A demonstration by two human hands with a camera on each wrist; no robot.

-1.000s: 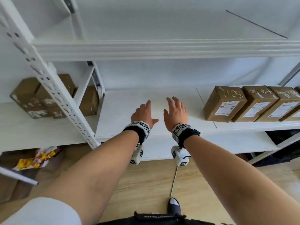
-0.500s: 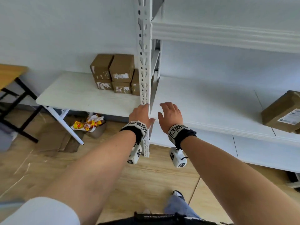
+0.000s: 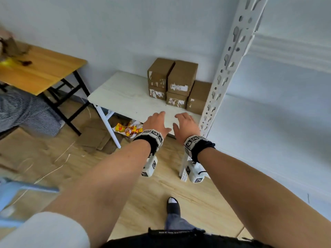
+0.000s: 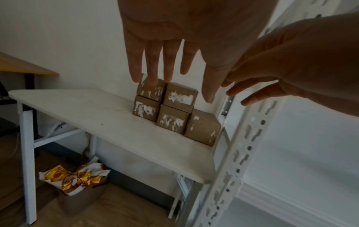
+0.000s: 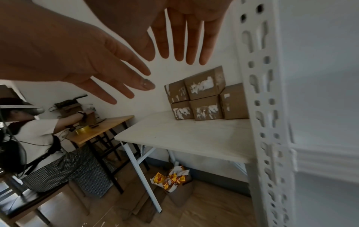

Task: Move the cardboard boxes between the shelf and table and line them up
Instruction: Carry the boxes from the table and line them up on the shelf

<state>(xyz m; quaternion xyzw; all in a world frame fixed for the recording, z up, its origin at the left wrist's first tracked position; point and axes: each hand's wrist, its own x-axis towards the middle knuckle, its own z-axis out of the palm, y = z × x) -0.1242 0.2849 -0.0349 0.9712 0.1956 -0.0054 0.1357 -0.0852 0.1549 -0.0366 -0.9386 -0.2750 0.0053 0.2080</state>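
Five cardboard boxes [image 3: 176, 85] are stacked at the back right corner of a white worktop [image 3: 125, 97], against the wall and just beside the perforated white upright of the shelf [image 3: 227, 68]. Three boxes sit on the worktop in a row running left to right; two more are stacked on the left and middle ones, while the rightmost bottom box carries nothing.

Both hands are held out side by side, palms down, over the near edge of the worktop, well short of the boxes. On the left hand [image 3: 156, 123] and the right hand [image 3: 186, 125] alike, the fingers are seen straight, slightly spread and empty.

The stack lies ahead of both hands, further back and a little to the right. The right hand is judged slightly nearer, being closer to the upright and the boxes beside it. A forward reach over the bare worktop is what a first grasp would call for.
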